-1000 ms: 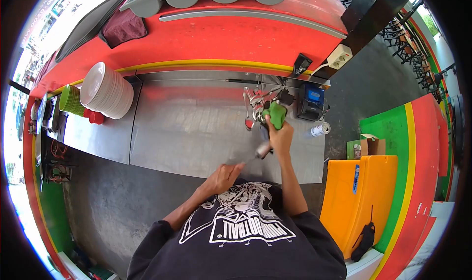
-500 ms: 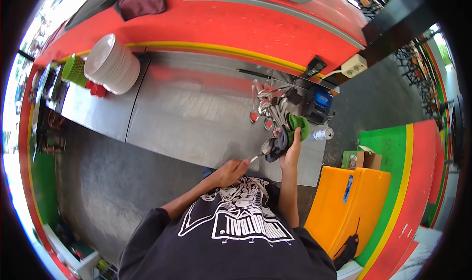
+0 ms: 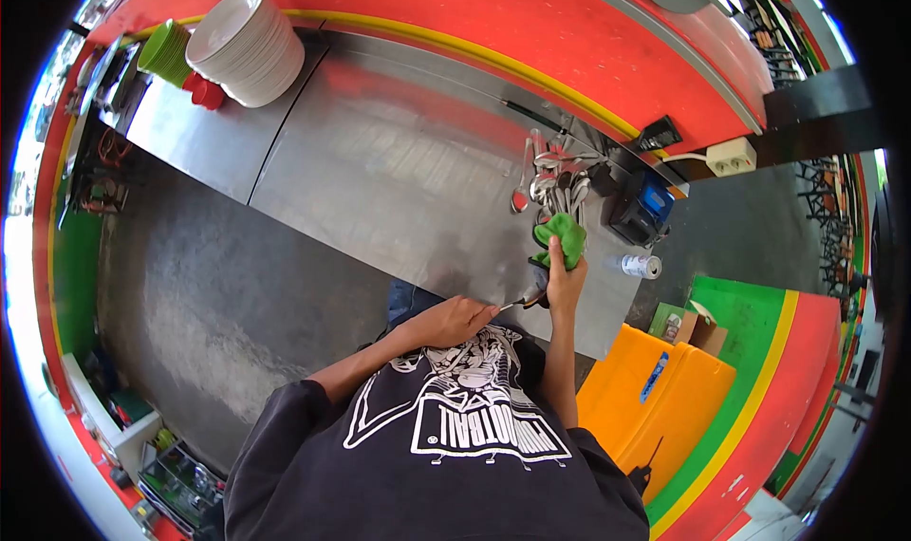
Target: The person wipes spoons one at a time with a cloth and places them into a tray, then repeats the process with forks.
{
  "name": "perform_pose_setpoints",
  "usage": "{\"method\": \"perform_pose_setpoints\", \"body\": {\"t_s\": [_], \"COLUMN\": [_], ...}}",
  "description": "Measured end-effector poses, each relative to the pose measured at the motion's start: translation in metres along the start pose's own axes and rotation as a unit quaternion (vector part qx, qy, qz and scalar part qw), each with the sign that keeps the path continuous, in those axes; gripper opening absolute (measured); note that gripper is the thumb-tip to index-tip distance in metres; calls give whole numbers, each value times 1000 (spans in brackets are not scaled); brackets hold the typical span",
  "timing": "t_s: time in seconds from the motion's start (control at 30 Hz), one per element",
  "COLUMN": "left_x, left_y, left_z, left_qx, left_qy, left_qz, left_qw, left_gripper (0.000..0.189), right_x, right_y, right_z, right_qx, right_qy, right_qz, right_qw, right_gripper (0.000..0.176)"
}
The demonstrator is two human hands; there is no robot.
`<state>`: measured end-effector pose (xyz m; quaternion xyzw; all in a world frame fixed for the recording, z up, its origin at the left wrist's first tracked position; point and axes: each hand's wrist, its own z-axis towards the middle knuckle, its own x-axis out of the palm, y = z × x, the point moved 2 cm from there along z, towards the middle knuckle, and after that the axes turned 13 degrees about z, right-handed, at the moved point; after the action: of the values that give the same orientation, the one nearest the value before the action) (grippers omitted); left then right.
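My left hand [image 3: 457,321] pinches the thin handle of a spoon [image 3: 510,306] close to my shirt. The spoon's other end runs into a green and dark grey cloth [image 3: 562,237], which my right hand [image 3: 567,283] grips and folds around it. Most of the spoon's bowl is hidden by cloth and fingers. Just beyond the cloth, a heap of metal spoons and forks [image 3: 560,185] lies on the steel counter [image 3: 408,171]. One loose spoon [image 3: 520,199] rests at the left side of the heap.
A blue-screened black device [image 3: 645,209] and a drink can [image 3: 641,266] stand at the counter's right end. White plates [image 3: 251,52], green bowls [image 3: 164,52] and red cups [image 3: 202,92] are stacked far left. An orange box [image 3: 655,399] sits at right, below a power socket [image 3: 731,158].
The view has tilted and shifted. My right hand has turned the cloth, so its green side now covers more of the spoon. My left hand still holds the handle.
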<state>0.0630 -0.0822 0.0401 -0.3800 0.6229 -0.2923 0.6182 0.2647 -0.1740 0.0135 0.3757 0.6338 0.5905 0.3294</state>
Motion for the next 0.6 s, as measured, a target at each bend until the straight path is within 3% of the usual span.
{"method": "perform_pose_setpoints", "body": {"t_s": [0.17, 0.4, 0.6], "left_x": [-11, -12, -21], "left_y": [-4, -2, 4], "left_z": [-3, -11, -21], "left_qx": [-103, -139, -185], "left_qy": [-9, -50, -37], "left_qz": [-85, -121, -128], "left_qw": [991, 982, 974], "left_gripper": [35, 47, 55], "right_x": [1, 23, 53], "right_y": [-18, 1, 25], "right_z": [12, 16, 11], "right_qx": [15, 42, -32], "right_qy": [24, 56, 92], "right_qz": [11, 23, 2], "right_qw": [1000, 997, 995], "right_gripper": [35, 34, 28]}}
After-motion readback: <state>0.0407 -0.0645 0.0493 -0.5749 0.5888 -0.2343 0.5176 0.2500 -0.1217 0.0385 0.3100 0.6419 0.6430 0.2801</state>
